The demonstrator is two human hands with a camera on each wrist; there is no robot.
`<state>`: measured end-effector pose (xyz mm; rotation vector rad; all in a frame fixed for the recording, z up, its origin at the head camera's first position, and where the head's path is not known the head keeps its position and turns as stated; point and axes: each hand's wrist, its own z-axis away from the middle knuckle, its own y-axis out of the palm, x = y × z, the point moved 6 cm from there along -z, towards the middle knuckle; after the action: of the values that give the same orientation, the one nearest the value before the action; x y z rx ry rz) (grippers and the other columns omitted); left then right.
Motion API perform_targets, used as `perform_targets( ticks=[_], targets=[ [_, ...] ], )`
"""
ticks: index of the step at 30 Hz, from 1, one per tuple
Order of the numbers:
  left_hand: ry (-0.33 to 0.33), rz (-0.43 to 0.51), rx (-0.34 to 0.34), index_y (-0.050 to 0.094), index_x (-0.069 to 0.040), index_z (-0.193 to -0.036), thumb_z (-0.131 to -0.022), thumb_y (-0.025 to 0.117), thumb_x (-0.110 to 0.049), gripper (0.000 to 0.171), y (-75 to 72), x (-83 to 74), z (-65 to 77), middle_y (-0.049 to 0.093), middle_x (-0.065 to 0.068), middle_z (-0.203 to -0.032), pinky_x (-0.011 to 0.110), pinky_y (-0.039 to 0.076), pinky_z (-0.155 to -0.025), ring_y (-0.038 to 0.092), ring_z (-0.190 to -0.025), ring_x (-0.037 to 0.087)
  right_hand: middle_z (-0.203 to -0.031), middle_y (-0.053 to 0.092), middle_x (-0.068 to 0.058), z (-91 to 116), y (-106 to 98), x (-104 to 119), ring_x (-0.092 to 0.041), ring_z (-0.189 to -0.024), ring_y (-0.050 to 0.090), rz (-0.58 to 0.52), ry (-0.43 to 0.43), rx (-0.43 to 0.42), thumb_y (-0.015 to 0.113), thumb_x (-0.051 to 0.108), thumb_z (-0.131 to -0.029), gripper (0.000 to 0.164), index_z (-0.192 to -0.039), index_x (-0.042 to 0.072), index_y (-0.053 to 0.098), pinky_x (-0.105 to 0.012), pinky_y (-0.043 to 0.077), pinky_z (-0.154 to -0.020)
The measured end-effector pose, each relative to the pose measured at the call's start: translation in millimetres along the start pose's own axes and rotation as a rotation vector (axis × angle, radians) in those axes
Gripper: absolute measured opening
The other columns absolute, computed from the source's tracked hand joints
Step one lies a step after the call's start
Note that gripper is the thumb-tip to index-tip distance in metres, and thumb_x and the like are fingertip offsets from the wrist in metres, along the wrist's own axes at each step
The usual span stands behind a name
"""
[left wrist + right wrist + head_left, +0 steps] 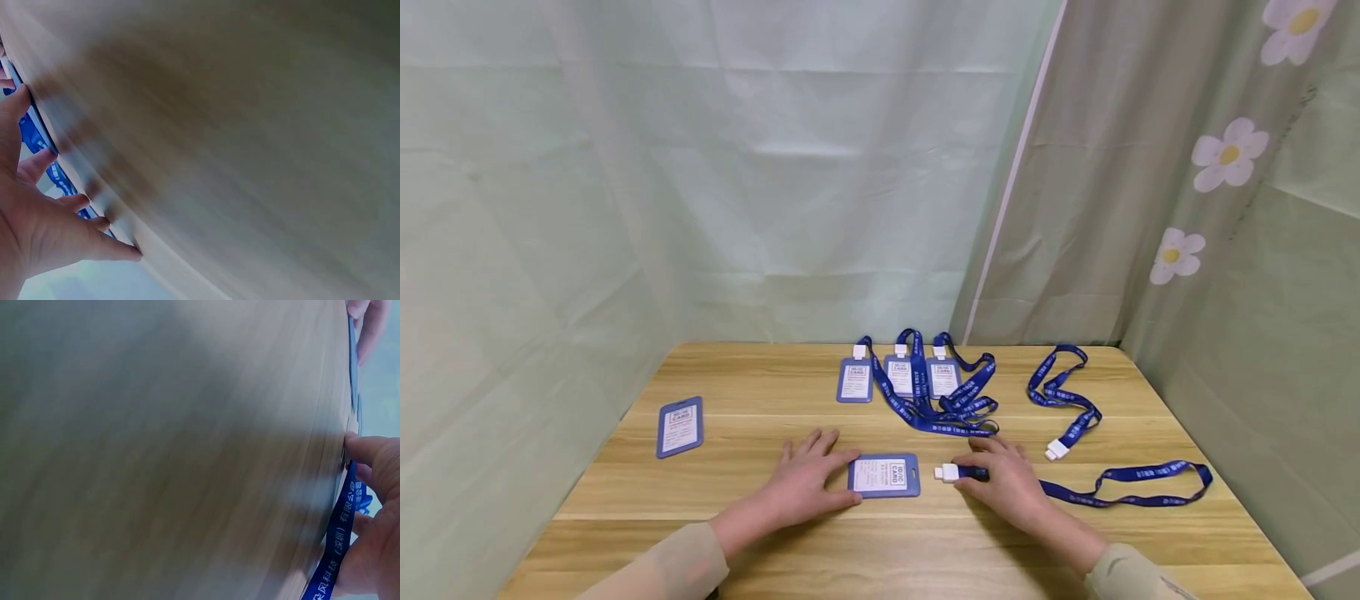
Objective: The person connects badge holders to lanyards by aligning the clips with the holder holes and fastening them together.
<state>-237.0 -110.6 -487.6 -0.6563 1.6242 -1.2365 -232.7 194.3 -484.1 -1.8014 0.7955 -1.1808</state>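
A blue ID card holder lies flat on the table with its slotted end toward the right. My left hand pinches its left end, thumb at the near edge and index finger at the far edge, with the other fingers spread on the wood. Just to the right, my right hand pinches a blue lanyard between thumb and index finger, close behind its white plastic clip. A small gap separates the clip from the holder's slot. In the right wrist view, the strap runs under the palm.
Another blue card holder lies alone at the left. Toward the back are several card holders with lanyards attached. A loose lanyard with a white clip lies back right on the wooden table. Curtains hang around.
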Motion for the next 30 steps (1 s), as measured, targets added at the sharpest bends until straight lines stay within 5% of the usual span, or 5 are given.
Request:
perform_targets(
  ticks=[30],
  targets=[
    [-0.013, 0.006, 0.013, 0.062, -0.029, -0.144, -0.086, 0.073, -0.062, 0.067, 3.4, -3.7, -2.6, 0.037, 0.02, -0.16, 0.08, 0.008, -0.111, 0.024, -0.148, 0.051, -0.142, 0.06, -0.011, -6.1, 5.1, 9.8, -0.044, -0.137, 0.045, -0.02, 0.014, 0.04, 0.084, 0.037, -0.086, 0.029, -0.113, 0.027, 0.081, -0.079, 0.019, -0.109]
  ],
)
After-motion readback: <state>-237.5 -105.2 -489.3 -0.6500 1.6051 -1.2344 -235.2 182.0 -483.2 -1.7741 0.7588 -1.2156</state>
